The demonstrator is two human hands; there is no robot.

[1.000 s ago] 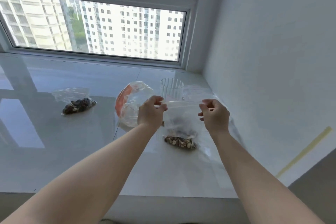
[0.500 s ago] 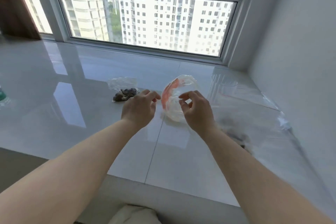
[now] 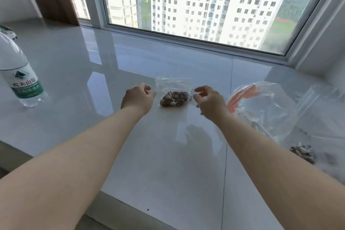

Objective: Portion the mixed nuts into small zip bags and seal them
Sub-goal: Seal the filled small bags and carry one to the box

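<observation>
The left hand [image 3: 138, 98] and right hand [image 3: 210, 101] hover on either side of a small zip bag [image 3: 174, 91], fingers loosely curled and holding nothing; whether the fingertips touch the bag's side edges cannot be told. The bag lies flat on the white sill [image 3: 149, 155], between the two hands, towards the sill's window edge, with mixed nuts [image 3: 175, 98] heaped in its lower part. Just right of the right hand lies a crumpled clear bag with an orange patch [image 3: 261, 106]. Beyond it, near the right edge, lies a larger clear bag of nuts [image 3: 303, 152]. A water bottle [image 3: 20, 78] stands upright at the left edge.
</observation>
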